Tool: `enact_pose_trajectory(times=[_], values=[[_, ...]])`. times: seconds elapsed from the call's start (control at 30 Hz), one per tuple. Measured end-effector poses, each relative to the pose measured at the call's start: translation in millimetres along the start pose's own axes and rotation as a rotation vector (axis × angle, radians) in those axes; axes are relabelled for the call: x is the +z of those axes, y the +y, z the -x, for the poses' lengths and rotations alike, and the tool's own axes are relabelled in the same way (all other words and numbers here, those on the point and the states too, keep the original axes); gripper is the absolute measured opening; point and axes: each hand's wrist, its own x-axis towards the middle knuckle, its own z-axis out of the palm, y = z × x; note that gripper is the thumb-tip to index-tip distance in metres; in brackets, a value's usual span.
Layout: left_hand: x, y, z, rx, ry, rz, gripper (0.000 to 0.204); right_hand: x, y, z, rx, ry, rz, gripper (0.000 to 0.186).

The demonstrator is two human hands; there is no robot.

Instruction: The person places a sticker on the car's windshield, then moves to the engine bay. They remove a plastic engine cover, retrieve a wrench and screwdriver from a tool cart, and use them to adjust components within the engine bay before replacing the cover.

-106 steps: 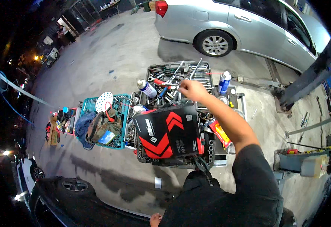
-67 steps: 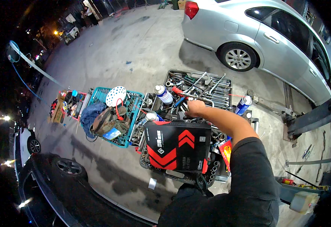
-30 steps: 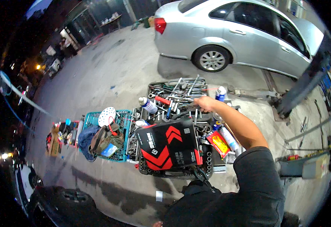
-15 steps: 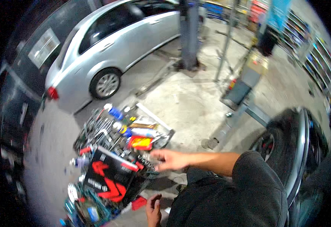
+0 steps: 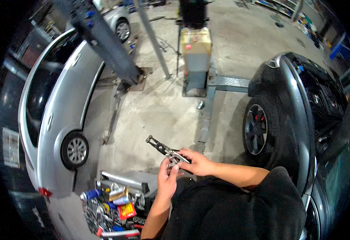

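A plier-like tool of black and silver metal [image 5: 159, 146] is held at chest height in front of me, its head pointing forward and left over the floor. My left hand [image 5: 169, 180] grips it from below, fingers curled round the lower part. My right hand [image 5: 195, 162] holds it from the right, fingers on the handle end. Behind and left of my hands sits the tool cart [image 5: 145, 186], piled with wrenches, spray cans [image 5: 90, 195] and a red-and-yellow packet [image 5: 126, 210].
A silver car [image 5: 63, 104] stands at the left, a dark car [image 5: 303, 120] with its wheel close by at the right. Lift posts [image 5: 115, 56], a blue-grey unit with a pale tank [image 5: 195, 60] and low lift arms [image 5: 205, 120] stand ahead.
The view has swung right, away from the cart toward the lift. My right hand left the cart's tools; both hands now hold the plier-like tool together in front of me.
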Motion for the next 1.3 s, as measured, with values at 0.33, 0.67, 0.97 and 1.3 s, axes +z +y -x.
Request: enact_pose_trajectory(times=[0.33, 0.67, 0.97, 1.3], values=[[127.4, 38.2, -232.3, -0.016, -0.665, -0.150, 0.050, -174.0, 13.9, -47.1, 0.216, 0.530, -0.591, 0.038], [351.8, 55.1, -363.2, 0.211, -1.473, -0.549, 0.050, -295.8, -15.5, -3.0, -0.128, 1.298, -0.974, 0.031], [600.4, 50.0, -441.1, 0.404, -1.978, -0.609, 0.051, -441.6, 14.7, 57.8, -0.294, 1.744, -0.854, 0.028], [778.1, 53.8, -538.8, -0.094, -1.802, -0.675, 0.059, -676.2, 11.5, 57.9, -0.050, 1.793, -0.816, 0.038]])
